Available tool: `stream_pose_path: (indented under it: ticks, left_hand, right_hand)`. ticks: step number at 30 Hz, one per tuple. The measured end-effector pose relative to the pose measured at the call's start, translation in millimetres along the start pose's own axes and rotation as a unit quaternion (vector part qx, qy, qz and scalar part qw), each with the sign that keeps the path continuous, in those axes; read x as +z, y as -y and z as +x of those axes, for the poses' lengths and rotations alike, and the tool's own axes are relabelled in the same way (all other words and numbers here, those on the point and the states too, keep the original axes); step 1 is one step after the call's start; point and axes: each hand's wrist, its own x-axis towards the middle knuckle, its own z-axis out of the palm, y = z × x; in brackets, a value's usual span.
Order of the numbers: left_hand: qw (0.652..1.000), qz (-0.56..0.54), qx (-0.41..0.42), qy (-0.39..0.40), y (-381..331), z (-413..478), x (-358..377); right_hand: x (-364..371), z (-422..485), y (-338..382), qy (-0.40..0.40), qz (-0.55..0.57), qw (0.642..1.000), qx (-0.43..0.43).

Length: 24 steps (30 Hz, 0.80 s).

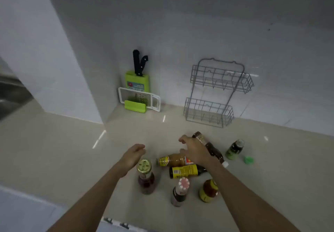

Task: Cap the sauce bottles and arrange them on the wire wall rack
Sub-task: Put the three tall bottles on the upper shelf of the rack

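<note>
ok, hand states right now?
Left hand: open, empty, hovering over the counter.
Right hand: open, reaching over the lying dark bottle, not gripping it.

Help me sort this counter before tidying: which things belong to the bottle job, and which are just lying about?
Job: wire rack, seven sauce bottles, e.g. dark bottle, green bottle, loose green cap.

Lying about: knife block, grater.

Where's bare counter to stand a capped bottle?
Free: the counter left of the left hand, and the strip between bottles and wire rack. Crowded: the bottle cluster under the right hand, out to the loose green cap.
</note>
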Motion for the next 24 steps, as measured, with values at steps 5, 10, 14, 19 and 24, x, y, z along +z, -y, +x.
stream_pose_path:
  ticks: [5, 10, 14, 19, 24]
  left_hand:
    - [0.991, 0.038, -0.082, 0.097, 4.3, 18.8, 12.3]
    - [0.980, 0.000, -0.138, 0.142, 9.1, 39.1, 21.7]
    - [0.981, -0.037, -0.178, 0.075, 8.7, 53.0, 25.0]
    - [0.992, -0.069, -0.101, -0.014, -16.2, 68.6, 27.1]
    - [0.978, -0.204, 0.049, -0.008, -88.9, 88.2, 24.0]
  right_hand:
    - [20.6, 20.0, -19.4, 0.139, -0.079, 0.987, 0.022]
    - [38.0, 41.9, -34.8, 0.244, -0.159, 0.957, -0.011]
    - [41.3, 63.8, -38.2, 0.308, -0.189, 0.931, -0.047]
    - [32.1, 71.4, -47.6, 0.206, -0.147, 0.966, -0.057]
    - [6.0, 71.5, -47.9, 0.017, 0.115, 0.992, 0.058]
